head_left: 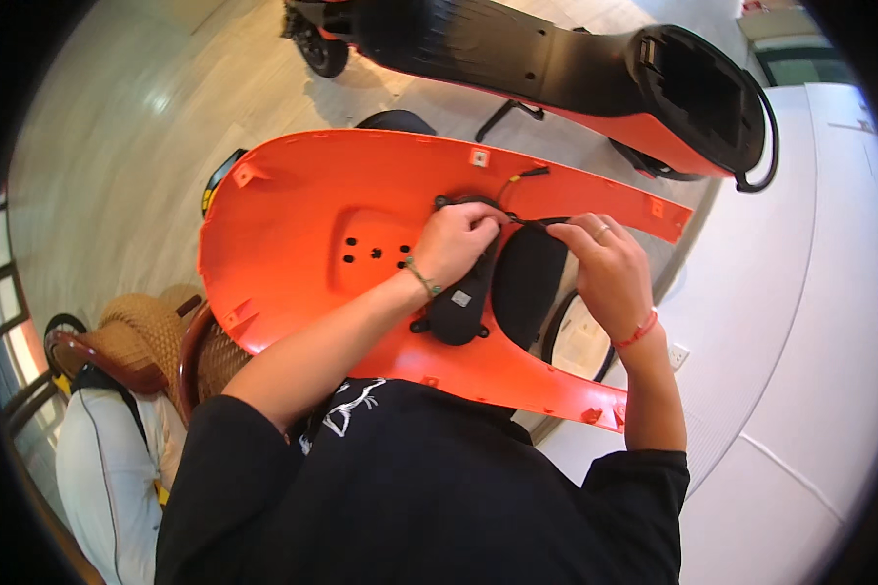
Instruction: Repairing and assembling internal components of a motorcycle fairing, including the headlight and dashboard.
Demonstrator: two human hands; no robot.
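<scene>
An orange plastic panel (288,214), inner face up, spans the middle before me. An elongated black module (454,312) is on it, beside a dark oval piece (525,292) in the panel's opening. My left hand (451,244) is closed at the module's upper end, pinching a thin black cable (515,218). My right hand (610,273) pinches the same cable farther right, near the dark piece. A short lead with a black connector (535,172) and yellow band lies above them on the panel.
A black and orange scooter body (498,54) stands on the wooden floor (141,146) beyond the panel. A white curved surface (771,322) runs along the right. A wicker chair (137,331) with pale fabric (102,468) over it is at lower left.
</scene>
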